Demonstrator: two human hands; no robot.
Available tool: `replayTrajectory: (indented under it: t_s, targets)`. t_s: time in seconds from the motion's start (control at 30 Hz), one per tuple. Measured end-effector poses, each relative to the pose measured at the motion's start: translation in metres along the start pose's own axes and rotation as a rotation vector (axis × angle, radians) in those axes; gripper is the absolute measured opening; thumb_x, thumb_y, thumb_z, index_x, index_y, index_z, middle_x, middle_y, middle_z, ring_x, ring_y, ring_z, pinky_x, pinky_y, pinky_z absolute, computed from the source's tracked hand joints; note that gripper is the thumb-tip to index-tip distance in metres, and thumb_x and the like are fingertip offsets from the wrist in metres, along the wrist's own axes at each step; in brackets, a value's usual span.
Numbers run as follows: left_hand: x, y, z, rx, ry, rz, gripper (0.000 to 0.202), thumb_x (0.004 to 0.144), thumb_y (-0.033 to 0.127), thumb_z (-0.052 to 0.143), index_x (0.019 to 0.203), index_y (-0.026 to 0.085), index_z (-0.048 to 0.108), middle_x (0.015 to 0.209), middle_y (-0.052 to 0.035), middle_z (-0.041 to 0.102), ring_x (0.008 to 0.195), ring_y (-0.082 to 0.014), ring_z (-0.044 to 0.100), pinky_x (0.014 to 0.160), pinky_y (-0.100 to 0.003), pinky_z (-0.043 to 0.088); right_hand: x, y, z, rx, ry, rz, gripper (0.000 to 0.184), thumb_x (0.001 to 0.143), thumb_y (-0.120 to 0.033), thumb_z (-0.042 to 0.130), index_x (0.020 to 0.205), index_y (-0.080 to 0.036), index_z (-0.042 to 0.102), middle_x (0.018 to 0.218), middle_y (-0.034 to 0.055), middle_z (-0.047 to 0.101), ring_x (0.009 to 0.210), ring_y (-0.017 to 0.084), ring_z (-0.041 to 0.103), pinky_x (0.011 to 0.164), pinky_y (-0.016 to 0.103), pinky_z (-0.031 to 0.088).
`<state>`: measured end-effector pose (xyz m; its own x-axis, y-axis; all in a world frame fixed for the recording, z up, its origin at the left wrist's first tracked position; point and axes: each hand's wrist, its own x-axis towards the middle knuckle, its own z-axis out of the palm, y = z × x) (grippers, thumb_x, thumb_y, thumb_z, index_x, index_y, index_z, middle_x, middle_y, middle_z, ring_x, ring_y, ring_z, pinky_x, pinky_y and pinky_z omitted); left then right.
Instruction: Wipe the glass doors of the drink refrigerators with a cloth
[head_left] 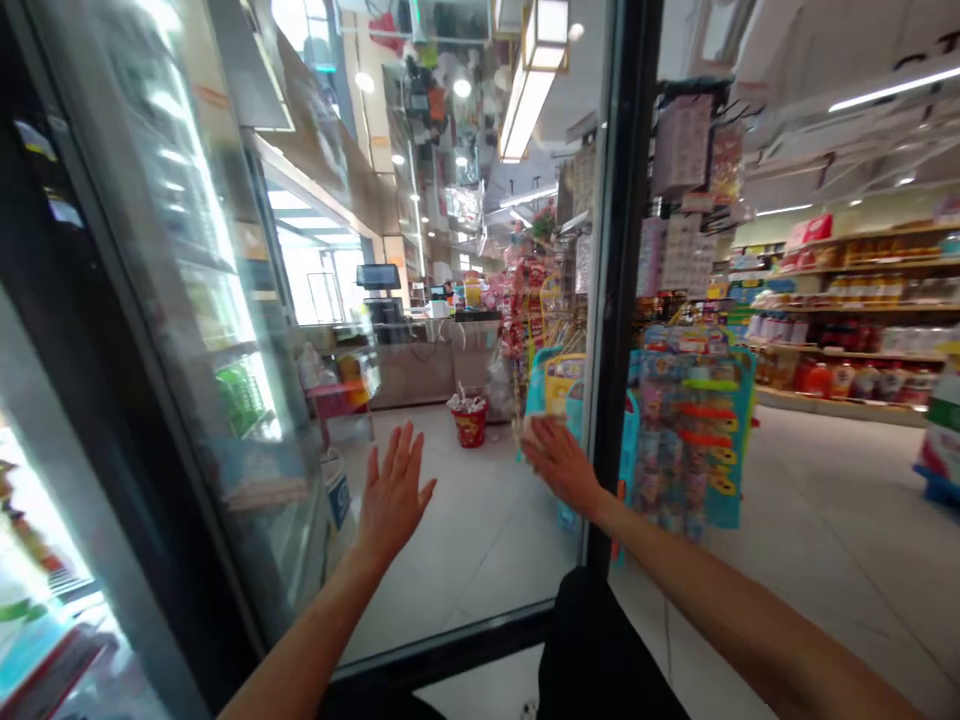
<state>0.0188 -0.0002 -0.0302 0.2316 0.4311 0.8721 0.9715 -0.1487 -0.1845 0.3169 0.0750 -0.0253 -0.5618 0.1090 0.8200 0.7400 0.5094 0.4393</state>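
Observation:
In front of me stands a glass door [480,530] in a black frame, open at an angle and mirroring part of the shop. My left hand [394,495] is raised at the pane with its fingers stretched and apart, holding nothing; whether the palm touches the glass I cannot tell. Near the frame's right-hand upright, my right hand [559,460] lies over a pale cloth [529,432], pressed towards the glass. Its fingers are slightly blurred and cover most of the cloth.
Lit cooler shelves [45,570] are at the left edge. Beyond the door's edge, a display rack of packaged toys [686,430] stands on the tiled floor [817,530]. Stocked wall shelves [855,310] run along the right. A red bucket [470,425] and a counter [420,370] show in the pane.

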Motion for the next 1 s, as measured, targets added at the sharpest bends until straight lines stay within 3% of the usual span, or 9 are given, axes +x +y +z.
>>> replayTrajectory:
  t_s: [0.1, 0.27, 0.37, 0.43, 0.5, 0.6, 0.73, 0.9, 1.0]
  targets:
    - [-0.009, 0.012, 0.005, 0.003, -0.032, -0.016, 0.064, 0.086, 0.027, 0.046, 0.143, 0.010, 0.022, 0.148, -0.0160, 0.028, 0.142, -0.0222, 0.007, 0.114, -0.047, 0.013, -0.026, -0.003, 0.002, -0.016, -0.094, -0.064, 0.047, 0.085, -0.012, 0.047, 0.129, -0.027, 0.049, 0.150, 0.0052, 0.031, 0.141, 0.021, 0.018, 0.110, 0.047, 0.028]
    - [-0.020, 0.006, -0.008, 0.014, -0.098, -0.036, 0.060, 0.087, 0.028, 0.045, 0.142, 0.011, 0.027, 0.148, -0.0158, 0.027, 0.141, -0.0238, 0.012, 0.114, -0.049, 0.015, 0.019, 0.033, -0.006, -0.084, 0.045, 0.319, 0.051, 0.088, -0.023, 0.045, 0.138, -0.018, 0.038, 0.154, 0.0130, 0.013, 0.142, 0.030, 0.009, 0.109, 0.055, 0.024]
    - [-0.028, -0.008, -0.022, 0.044, -0.097, -0.102, 0.060, 0.087, 0.028, 0.045, 0.141, 0.011, 0.028, 0.149, -0.0155, 0.026, 0.141, -0.0251, 0.014, 0.113, -0.050, 0.017, -0.016, 0.010, -0.009, -0.053, -0.003, 0.209, 0.052, 0.086, -0.016, 0.045, 0.137, -0.016, 0.040, 0.155, 0.0118, 0.006, 0.143, 0.028, 0.006, 0.109, 0.050, 0.028]
    - [-0.034, -0.013, -0.025, 0.079, -0.084, -0.122, 0.057, 0.086, 0.027, 0.045, 0.139, 0.010, 0.032, 0.148, -0.0155, 0.028, 0.141, -0.0256, 0.015, 0.113, -0.049, 0.019, -0.054, -0.015, -0.007, -0.036, -0.078, 0.047, 0.052, 0.082, -0.007, 0.044, 0.132, -0.023, 0.046, 0.155, 0.0057, 0.015, 0.143, 0.023, 0.010, 0.110, 0.046, 0.029]
    - [-0.039, -0.013, -0.024, 0.104, -0.091, -0.115, 0.056, 0.085, 0.026, 0.045, 0.138, 0.010, 0.036, 0.147, -0.0157, 0.030, 0.140, -0.0263, 0.018, 0.112, -0.049, 0.021, -0.068, -0.030, -0.002, -0.053, -0.116, 0.007, 0.054, 0.080, -0.004, 0.044, 0.128, -0.028, 0.051, 0.150, 0.0033, 0.030, 0.141, 0.020, 0.018, 0.113, 0.047, 0.024]
    - [-0.039, -0.011, -0.019, 0.112, -0.116, -0.121, 0.056, 0.086, 0.028, 0.045, 0.138, 0.010, 0.035, 0.147, -0.0161, 0.030, 0.140, -0.0267, 0.019, 0.111, -0.049, 0.022, -0.025, -0.031, -0.002, -0.036, -0.133, 0.027, 0.051, 0.083, -0.011, 0.045, 0.130, -0.031, 0.048, 0.146, 0.0052, 0.039, 0.139, 0.021, 0.026, 0.113, 0.052, 0.018]
    - [-0.038, -0.016, -0.020, 0.115, -0.098, -0.188, 0.056, 0.086, 0.028, 0.044, 0.138, 0.009, 0.035, 0.148, -0.0166, 0.028, 0.140, -0.0269, 0.018, 0.111, -0.051, 0.020, 0.039, -0.034, 0.002, 0.029, -0.063, 0.104, 0.050, 0.087, -0.019, 0.046, 0.136, -0.024, 0.042, 0.149, 0.0108, 0.030, 0.141, 0.026, 0.020, 0.111, 0.056, 0.016]
    - [-0.047, -0.025, -0.020, 0.119, -0.100, -0.209, 0.057, 0.086, 0.028, 0.044, 0.138, 0.010, 0.034, 0.148, -0.0162, 0.028, 0.140, -0.0266, 0.018, 0.112, -0.051, 0.020, 0.020, -0.069, 0.021, 0.202, -0.131, -0.461, 0.049, 0.086, -0.010, 0.041, 0.129, -0.032, 0.048, 0.142, -0.0023, 0.044, 0.135, 0.011, 0.032, 0.114, 0.039, 0.022]
    - [-0.057, -0.028, -0.016, 0.133, -0.102, -0.217, 0.056, 0.086, 0.028, 0.044, 0.138, 0.009, 0.035, 0.148, -0.0164, 0.029, 0.140, -0.0272, 0.019, 0.111, -0.051, 0.020, 0.033, -0.072, 0.021, 0.180, -0.100, -0.380, 0.048, 0.087, -0.014, 0.041, 0.132, -0.030, 0.045, 0.143, 0.0009, 0.043, 0.137, 0.016, 0.030, 0.115, 0.046, 0.017]
